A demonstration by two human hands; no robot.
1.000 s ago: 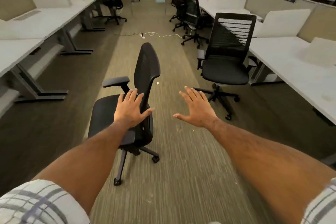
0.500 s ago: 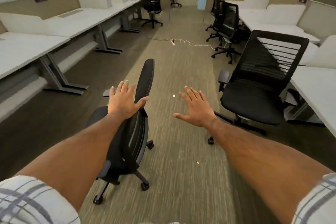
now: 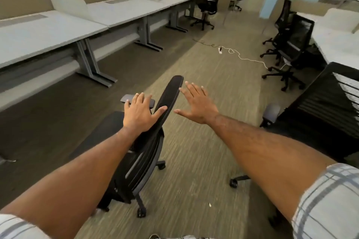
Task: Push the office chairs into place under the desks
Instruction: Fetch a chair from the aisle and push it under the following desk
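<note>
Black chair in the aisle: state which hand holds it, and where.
Neither grips it. The left hand lies open against the black chair backrest; the right hand is open beside it.

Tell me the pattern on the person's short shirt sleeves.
A plaid check, grey lines on white, seen best in the head view on the right sleeve.
</note>
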